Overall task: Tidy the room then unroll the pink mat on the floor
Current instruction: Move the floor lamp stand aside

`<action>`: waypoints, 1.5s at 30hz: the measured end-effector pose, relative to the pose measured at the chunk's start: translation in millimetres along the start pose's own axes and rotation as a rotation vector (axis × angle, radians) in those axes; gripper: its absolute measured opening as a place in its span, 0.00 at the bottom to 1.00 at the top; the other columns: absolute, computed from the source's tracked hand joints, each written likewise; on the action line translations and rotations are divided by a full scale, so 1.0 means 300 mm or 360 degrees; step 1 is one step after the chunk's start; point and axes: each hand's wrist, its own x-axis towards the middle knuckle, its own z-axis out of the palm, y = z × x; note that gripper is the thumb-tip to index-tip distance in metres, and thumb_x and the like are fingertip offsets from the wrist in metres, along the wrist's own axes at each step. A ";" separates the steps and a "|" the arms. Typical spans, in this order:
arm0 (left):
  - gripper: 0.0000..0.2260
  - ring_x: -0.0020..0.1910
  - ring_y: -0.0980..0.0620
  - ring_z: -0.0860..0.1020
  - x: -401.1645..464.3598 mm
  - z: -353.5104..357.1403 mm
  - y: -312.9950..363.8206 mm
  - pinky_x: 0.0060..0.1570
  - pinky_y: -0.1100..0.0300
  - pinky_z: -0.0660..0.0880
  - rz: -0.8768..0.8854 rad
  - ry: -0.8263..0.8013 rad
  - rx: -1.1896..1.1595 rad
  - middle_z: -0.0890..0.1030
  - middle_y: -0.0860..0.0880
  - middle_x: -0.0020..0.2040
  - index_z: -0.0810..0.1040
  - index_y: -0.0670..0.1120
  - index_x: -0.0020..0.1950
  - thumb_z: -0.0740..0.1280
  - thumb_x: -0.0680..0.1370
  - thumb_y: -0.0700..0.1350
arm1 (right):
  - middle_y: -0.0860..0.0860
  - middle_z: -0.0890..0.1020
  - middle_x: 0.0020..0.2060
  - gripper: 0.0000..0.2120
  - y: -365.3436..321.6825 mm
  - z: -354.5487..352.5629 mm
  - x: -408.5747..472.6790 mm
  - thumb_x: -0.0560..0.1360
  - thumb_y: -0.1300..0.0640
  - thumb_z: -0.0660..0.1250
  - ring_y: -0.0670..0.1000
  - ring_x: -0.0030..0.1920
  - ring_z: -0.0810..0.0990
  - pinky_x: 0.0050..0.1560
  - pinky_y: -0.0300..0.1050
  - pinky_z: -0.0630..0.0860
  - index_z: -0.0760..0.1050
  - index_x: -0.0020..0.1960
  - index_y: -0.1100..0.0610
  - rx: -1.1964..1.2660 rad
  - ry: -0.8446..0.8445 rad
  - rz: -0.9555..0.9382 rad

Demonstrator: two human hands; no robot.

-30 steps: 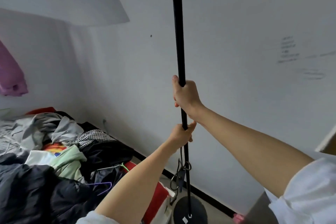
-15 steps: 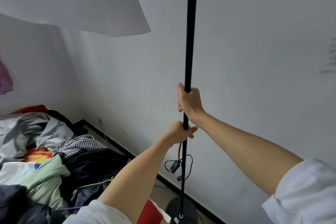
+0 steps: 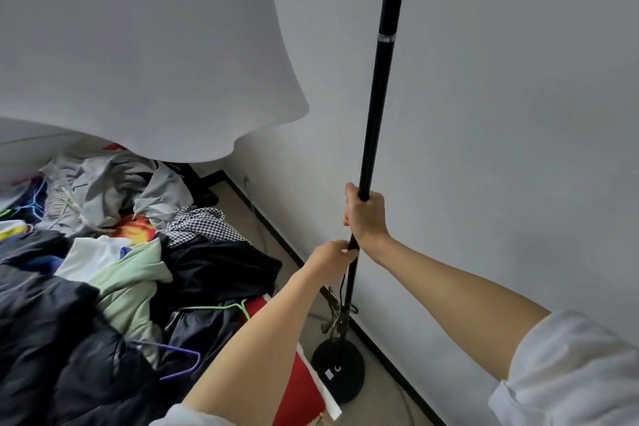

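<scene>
A black floor lamp pole rises near the white wall, leaning slightly. Its round black base rests on the floor by the skirting, with a black cord tangled low on the pole. My right hand grips the pole at mid height. Just below it, my left hand is closed around the same pole. The lamp's big white shade hangs over the upper left of the view. No pink mat is visible.
A heap of clothes with a green hanger and a purple hanger covers the bed at left. A red-and-white edge sticks out beside the lamp base. A strip of bare floor runs along the wall.
The pole and shade have swung: the shade now fills far more of the upper left, and the base sits lower right in view. Both hands keep their hold.
</scene>
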 end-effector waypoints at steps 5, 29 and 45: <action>0.23 0.67 0.45 0.72 0.019 -0.028 -0.100 0.64 0.55 0.69 -0.0135 -0.0048 0.0039 0.68 0.44 0.73 0.58 0.48 0.75 0.56 0.81 0.50 | 0.51 0.59 0.22 0.22 0.040 0.072 0.085 0.77 0.58 0.58 0.50 0.25 0.58 0.33 0.45 0.60 0.55 0.26 0.55 0.0011 -0.0107 0.0075; 0.24 0.65 0.44 0.74 -0.011 -0.058 -0.020 0.62 0.54 0.72 -0.0011 0.0090 0.0018 0.70 0.43 0.71 0.55 0.46 0.76 0.56 0.81 0.45 | 0.54 0.74 0.66 0.19 -0.021 -0.053 0.028 0.78 0.56 0.60 0.53 0.67 0.71 0.64 0.43 0.68 0.68 0.68 0.58 -0.0894 -0.0397 -0.0149; 0.20 0.65 0.43 0.73 -0.586 0.203 -0.496 0.62 0.56 0.69 0.0368 -0.0262 0.0526 0.75 0.40 0.66 0.67 0.41 0.70 0.60 0.78 0.44 | 0.56 0.77 0.63 0.16 0.474 -0.050 -0.964 0.78 0.57 0.57 0.56 0.63 0.74 0.62 0.45 0.70 0.73 0.64 0.59 -0.0674 0.0230 0.0813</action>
